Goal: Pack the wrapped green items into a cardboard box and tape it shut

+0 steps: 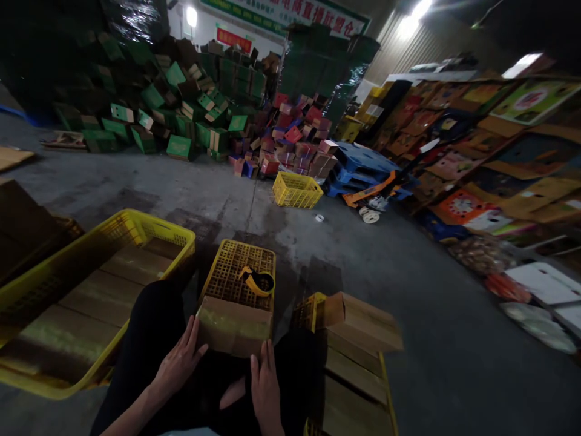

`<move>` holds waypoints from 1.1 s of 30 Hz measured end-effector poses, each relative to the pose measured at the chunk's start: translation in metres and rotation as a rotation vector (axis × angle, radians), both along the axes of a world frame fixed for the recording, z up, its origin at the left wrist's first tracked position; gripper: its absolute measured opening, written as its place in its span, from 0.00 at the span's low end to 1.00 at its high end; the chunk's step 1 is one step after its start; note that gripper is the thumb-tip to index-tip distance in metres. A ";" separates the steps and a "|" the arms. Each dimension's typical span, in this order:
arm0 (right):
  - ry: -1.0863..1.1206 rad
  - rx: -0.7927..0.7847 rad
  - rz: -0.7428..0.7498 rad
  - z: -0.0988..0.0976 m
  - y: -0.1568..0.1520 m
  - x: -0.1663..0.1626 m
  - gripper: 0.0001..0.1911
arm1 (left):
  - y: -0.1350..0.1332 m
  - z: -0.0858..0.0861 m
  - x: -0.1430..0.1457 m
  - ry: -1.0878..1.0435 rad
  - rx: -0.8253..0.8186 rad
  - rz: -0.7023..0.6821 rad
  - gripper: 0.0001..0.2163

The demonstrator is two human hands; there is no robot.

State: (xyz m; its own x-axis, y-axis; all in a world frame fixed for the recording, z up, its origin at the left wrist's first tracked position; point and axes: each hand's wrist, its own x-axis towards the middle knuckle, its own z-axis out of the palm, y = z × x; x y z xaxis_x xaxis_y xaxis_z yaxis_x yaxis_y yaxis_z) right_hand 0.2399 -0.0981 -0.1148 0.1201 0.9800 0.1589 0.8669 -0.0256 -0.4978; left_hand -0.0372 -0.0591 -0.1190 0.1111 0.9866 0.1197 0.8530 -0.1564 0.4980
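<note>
Left hand (179, 357) and right hand (265, 383) clasp a carton (233, 326), tape dispenser (253, 283) beyond on crate (233, 257).

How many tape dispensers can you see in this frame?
1. The yellow tape dispenser lies on the yellow plastic crate, just beyond the carton between the left hand and right hand. Others could be hidden.
</note>
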 end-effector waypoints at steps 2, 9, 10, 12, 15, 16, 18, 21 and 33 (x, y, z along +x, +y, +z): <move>0.009 -0.012 0.000 -0.001 -0.003 0.000 0.36 | -0.005 -0.001 -0.001 -0.001 0.004 -0.001 0.38; 0.018 0.024 -0.011 0.002 -0.007 -0.001 0.37 | -0.011 0.001 -0.002 0.007 0.017 0.028 0.37; 0.021 0.031 -0.016 0.002 -0.007 -0.001 0.37 | -0.011 0.001 -0.002 0.006 0.019 0.025 0.36; 0.029 0.034 -0.024 0.000 -0.008 -0.001 0.37 | -0.013 0.000 -0.004 0.011 0.042 0.005 0.36; 0.029 0.024 -0.021 -0.007 -0.011 -0.001 0.38 | -0.018 -0.001 -0.004 0.058 0.123 -0.030 0.37; 0.022 0.023 -0.019 -0.009 -0.011 -0.002 0.38 | -0.019 -0.001 -0.002 0.079 0.153 -0.043 0.37; 0.000 0.024 -0.024 -0.013 -0.011 -0.003 0.39 | -0.022 0.000 0.002 0.116 0.192 -0.064 0.37; -0.043 0.028 -0.049 -0.015 -0.009 -0.009 0.39 | -0.024 0.003 0.011 0.164 0.204 -0.072 0.34; -0.201 0.004 0.124 0.003 0.019 -0.056 0.35 | -0.002 0.002 0.042 0.263 0.280 -0.199 0.31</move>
